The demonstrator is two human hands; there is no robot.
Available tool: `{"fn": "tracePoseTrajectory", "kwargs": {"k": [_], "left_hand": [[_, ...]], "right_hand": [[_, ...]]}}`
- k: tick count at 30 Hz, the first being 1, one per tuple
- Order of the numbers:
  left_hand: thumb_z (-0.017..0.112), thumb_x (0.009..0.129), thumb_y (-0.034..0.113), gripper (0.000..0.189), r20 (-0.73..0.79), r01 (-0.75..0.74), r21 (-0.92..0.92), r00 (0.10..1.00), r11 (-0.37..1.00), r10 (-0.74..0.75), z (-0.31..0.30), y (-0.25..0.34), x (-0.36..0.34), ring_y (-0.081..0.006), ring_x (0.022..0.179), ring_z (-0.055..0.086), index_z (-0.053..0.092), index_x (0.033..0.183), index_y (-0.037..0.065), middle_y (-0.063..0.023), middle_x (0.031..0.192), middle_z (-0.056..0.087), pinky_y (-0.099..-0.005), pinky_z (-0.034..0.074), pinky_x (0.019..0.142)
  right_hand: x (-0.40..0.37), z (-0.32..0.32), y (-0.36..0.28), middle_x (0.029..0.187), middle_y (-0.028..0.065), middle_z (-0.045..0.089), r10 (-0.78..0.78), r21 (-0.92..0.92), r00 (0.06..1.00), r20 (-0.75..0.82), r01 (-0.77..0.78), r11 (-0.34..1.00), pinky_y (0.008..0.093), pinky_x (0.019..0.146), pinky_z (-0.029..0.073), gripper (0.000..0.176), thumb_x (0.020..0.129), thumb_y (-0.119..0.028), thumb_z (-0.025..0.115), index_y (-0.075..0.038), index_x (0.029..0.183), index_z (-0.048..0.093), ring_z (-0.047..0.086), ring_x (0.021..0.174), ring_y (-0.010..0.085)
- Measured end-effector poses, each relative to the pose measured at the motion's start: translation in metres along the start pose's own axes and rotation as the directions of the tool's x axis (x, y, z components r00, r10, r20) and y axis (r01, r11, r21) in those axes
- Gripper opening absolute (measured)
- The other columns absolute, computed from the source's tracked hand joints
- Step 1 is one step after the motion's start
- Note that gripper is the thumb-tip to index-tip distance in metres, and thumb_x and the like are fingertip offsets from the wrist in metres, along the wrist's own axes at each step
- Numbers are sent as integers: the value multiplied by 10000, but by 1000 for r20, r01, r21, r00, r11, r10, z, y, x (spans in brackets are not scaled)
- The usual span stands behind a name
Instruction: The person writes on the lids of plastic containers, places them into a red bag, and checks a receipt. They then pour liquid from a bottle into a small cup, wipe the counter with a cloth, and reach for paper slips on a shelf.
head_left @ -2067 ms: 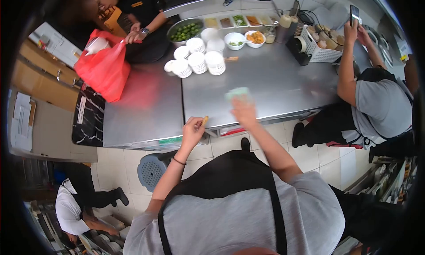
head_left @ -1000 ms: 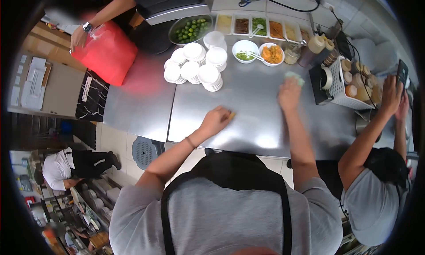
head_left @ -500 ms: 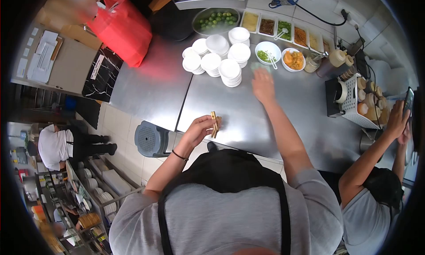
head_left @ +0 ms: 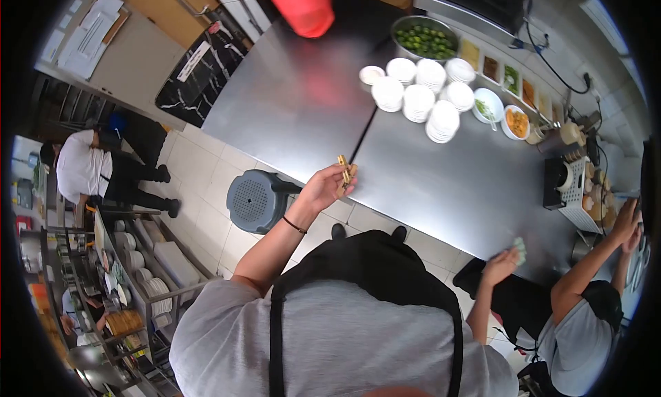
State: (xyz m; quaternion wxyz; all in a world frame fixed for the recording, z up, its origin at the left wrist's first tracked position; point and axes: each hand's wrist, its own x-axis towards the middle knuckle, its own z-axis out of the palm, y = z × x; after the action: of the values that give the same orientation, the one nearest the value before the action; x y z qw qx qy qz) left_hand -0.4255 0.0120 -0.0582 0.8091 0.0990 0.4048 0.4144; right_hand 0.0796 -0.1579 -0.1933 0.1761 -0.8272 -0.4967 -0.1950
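My left hand (head_left: 325,189) is closed around slim gold-coloured pieces (head_left: 343,168), held up near the front edge of the steel table (head_left: 447,190). What exactly they are I cannot make out. At the table's right front edge, my right hand (head_left: 501,266) grips a crumpled pale green cloth (head_left: 520,250), slightly blurred. Stacks of small white dishes (head_left: 418,102) stand toward the back. Right of them sit a white bowl of chopped greens (head_left: 487,105) and a white bowl of orange food (head_left: 516,123).
Behind the dishes is a metal bowl of small green fruit (head_left: 427,40), beside a row of ingredient trays (head_left: 511,79). A bottle basket (head_left: 575,194) stands right, near a person with a phone. A grey stool (head_left: 256,201) is at left; a red bag (head_left: 303,11) is moving or blurred.
My right hand has drawn the cloth from beside the bowls to the table's right front edge. My view has swung left, and the red bag has been lifted away toward the back.
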Motion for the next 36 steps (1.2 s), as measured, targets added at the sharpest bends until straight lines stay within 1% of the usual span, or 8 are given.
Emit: {"fn": "tracePoseTrajectory", "kwargs": {"k": [4,9,11,13,16,28,31,36], "left_hand": [[529,845,174,242,-13,-55,-22,998,998,55,-56,33,-30,-187,863,585,544,1033,23,-85,1007,593,-300,495,738],[534,845,193,262,-56,-115,-57,992,992,112,-135,65,-73,-187,913,564,538,1048,28,-81,1039,584,-290,467,780],[535,844,193,265,-73,-148,-80,987,986,143,-161,72,-85,-188,903,567,536,1049,25,-79,1031,586,-288,469,775],[536,844,193,268,-85,-188,-101,980,977,180,-180,77,-93,-190,893,571,533,1050,23,-77,1023,588,-286,471,771],[537,844,194,264,-85,-238,-181,971,954,225,-208,83,-95,-193,875,575,529,1045,23,-80,994,593,-282,480,748],[520,847,213,217,-540,-466,-128,773,875,333,-287,73,-172,-195,807,577,529,989,48,-80,961,589,-300,490,685],[527,837,189,195,-661,-523,-180,692,833,291,-302,68,-171,-204,795,592,517,971,48,-83,930,602,-292,503,656],[527,838,199,206,-640,-471,-207,728,857,246,-297,80,-143,-196,790,586,516,970,41,-84,940,597,-287,498,672]], "right_hand": [[-37,9,-175,1211,173,493,-124,534,987,106,49,844,395,1000,305,330,836,7,427,11,1157,506,424,1158,332],[-57,-15,-348,1143,183,530,-604,649,791,93,413,640,406,984,333,497,661,103,465,-33,1134,536,454,1135,332],[-53,-38,-405,1097,184,559,-688,894,708,160,192,405,378,919,407,324,784,47,482,-44,1081,578,526,1043,338],[-48,-33,-457,1158,187,530,-751,904,661,-11,328,275,391,963,362,286,846,-35,474,-4,1122,544,495,1099,331],[-47,-17,-533,1355,194,325,-816,642,550,177,564,520,500,1052,134,583,841,-378,485,-6,1280,387,218,1294,361],[158,135,-804,1442,142,166,-634,429,623,458,470,771,517,1054,44,682,840,-618,259,-198,1377,267,115,1314,400],[121,147,-884,1421,109,248,-832,504,518,196,675,539,473,1065,93,647,849,-563,301,-159,1354,314,190,1315,323],[-22,48,-860,1379,79,339,-974,734,-62,-220,647,-207,444,1066,144,583,809,-429,522,-136,1299,399,246,1298,293]]}}
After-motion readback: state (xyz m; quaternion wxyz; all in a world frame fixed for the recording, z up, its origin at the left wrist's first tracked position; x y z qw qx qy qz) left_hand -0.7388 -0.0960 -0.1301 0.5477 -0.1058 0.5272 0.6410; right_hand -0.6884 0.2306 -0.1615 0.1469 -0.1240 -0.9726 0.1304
